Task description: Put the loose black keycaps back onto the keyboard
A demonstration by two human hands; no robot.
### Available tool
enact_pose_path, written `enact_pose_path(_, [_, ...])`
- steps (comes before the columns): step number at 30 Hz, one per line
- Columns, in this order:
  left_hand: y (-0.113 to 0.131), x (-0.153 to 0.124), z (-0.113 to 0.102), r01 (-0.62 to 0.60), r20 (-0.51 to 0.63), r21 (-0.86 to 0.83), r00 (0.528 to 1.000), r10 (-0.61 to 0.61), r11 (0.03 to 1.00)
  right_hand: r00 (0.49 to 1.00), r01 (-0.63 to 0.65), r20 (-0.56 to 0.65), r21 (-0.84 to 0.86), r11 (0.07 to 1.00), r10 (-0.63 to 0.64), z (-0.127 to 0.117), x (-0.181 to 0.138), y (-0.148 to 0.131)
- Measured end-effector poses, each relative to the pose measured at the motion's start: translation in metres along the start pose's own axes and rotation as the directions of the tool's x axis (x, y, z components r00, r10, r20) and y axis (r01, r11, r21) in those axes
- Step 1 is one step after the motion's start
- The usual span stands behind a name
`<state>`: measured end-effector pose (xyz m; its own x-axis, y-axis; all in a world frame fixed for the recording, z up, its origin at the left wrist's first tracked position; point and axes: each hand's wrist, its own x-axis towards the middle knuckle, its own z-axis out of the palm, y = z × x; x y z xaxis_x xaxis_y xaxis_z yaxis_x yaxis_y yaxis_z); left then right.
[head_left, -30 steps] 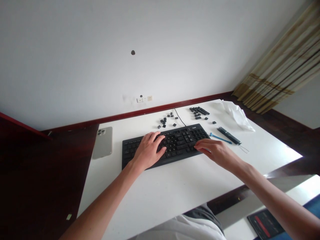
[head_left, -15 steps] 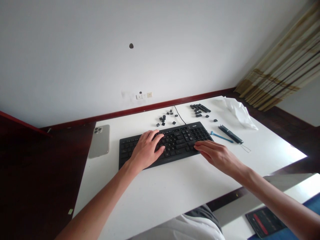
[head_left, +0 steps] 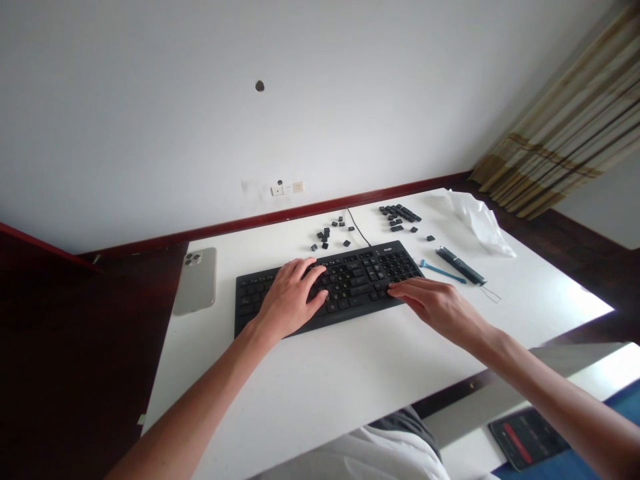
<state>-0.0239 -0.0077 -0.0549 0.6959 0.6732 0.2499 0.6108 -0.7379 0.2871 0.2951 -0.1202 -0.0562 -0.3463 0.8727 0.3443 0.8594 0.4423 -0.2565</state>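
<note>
A black keyboard (head_left: 345,283) lies across the middle of a white table (head_left: 350,373). My left hand (head_left: 290,300) rests palm down on the keyboard's middle left, fingers spread over the keys. Over the lower right part of the keyboard lies my right hand (head_left: 435,305), its fingers stretched flat toward the left and touching the keys. Neither hand holds anything. Loose black keycaps (head_left: 327,235) lie behind the keyboard, and a second group of keycaps (head_left: 399,215) sits further right.
A grey phone (head_left: 197,280) lies face down at the table's left edge. Right of the keyboard are a blue tool (head_left: 443,271), a black tool (head_left: 460,265) and a thin wire puller. A white plastic bag (head_left: 477,220) sits far right. Curtains hang beyond.
Both hands stay on the keyboard with almost no movement. The camera has tilted slightly, so everything sits a little lower left in the picture.
</note>
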Motion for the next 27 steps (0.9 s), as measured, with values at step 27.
enact_pose_path(27, [-0.001,0.000,0.002,-0.005,-0.010,-0.022,1.000,0.005,1.000,0.957,-0.261,-0.071,0.212,0.942,0.282,0.003,-0.001,-0.003])
